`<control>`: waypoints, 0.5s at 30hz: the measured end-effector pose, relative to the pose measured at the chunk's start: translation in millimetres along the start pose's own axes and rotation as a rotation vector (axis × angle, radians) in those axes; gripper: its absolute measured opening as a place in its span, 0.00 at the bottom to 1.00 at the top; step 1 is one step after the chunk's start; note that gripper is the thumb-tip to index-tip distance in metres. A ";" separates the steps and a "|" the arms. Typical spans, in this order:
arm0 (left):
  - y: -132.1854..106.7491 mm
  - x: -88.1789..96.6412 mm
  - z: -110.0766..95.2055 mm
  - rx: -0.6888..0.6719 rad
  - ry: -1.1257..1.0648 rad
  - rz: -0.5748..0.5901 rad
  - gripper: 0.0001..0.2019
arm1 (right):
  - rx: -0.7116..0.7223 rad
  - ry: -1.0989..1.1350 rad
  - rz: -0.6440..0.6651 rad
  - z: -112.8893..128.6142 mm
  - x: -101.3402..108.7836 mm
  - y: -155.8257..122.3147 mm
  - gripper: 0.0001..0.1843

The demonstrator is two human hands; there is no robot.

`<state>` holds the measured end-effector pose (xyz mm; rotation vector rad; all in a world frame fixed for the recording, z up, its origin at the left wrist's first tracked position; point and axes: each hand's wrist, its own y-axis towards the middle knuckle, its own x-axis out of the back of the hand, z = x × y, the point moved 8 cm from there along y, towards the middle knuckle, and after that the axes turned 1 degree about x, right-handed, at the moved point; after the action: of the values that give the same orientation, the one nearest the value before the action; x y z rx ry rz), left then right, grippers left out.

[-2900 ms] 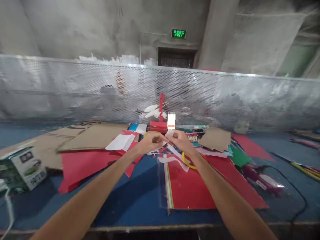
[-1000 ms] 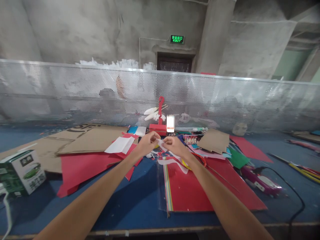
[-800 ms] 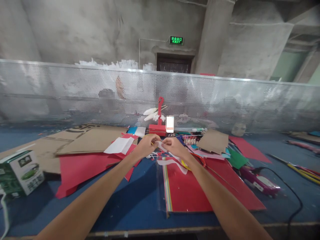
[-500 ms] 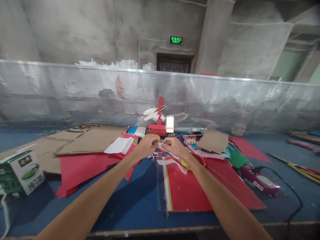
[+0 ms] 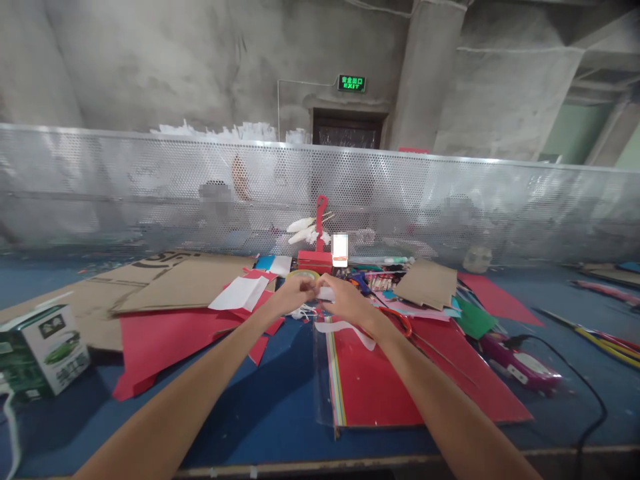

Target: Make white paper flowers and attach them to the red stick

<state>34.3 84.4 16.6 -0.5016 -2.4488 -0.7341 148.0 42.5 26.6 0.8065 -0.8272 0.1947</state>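
Observation:
My left hand [image 5: 295, 295] and my right hand [image 5: 346, 301] meet over the middle of the table, fingertips pinched together. Between them is a small piece of white paper [image 5: 327, 293], partly covered by the fingers. Just below my right hand, a curved white paper strip [image 5: 345, 327] lies across a stack of red paper [image 5: 390, 387] in a clear sleeve. Beside my right wrist shows a red-orange handle [image 5: 404, 323]. A yellow tape roll [image 5: 303, 274] is partly hidden behind my left hand.
Cardboard [image 5: 185, 283], red paper [image 5: 170, 343] and a folded white sheet [image 5: 240, 293] lie left, near a green-and-white carton [image 5: 45, 350]. A lit phone [image 5: 340, 251] stands by a red paper piece [image 5: 314, 260]. Right are a purple device [image 5: 520, 363] with a black cable and a metal mesh panel [image 5: 425, 193] behind.
My right hand has turned and its fingers have shifted left over the white paper, against my left fingertips. The yellow piece beside my right wrist is no longer seen.

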 end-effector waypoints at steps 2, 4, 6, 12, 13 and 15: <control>1.1 -1.9 6.7 0.058 -0.069 0.020 0.13 | 0.036 -0.061 -0.023 4.0 2.2 2.1 0.15; 1.1 -3.1 10.6 0.103 -0.102 0.039 0.15 | 0.028 -0.081 -0.050 1.8 5.0 3.6 0.11; 0.5 -2.9 10.9 0.120 -0.125 0.045 0.15 | 0.013 -0.067 -0.068 -1.9 7.6 4.0 0.07; 1.3 -1.1 10.9 0.112 -0.133 0.011 0.16 | -0.016 -0.022 -0.085 -4.8 12.0 1.7 0.08; 1.9 -1.8 11.4 0.106 -0.133 0.013 0.16 | -0.022 -0.020 -0.095 -4.6 13.0 1.3 0.08; 3.3 -3.2 12.9 0.095 -0.133 0.012 0.17 | -0.034 -0.015 -0.113 -4.3 14.8 0.7 0.08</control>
<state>33.5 94.0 6.8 -0.5437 -2.5871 -0.5936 160.3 43.8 35.9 0.8206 -0.7946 0.0747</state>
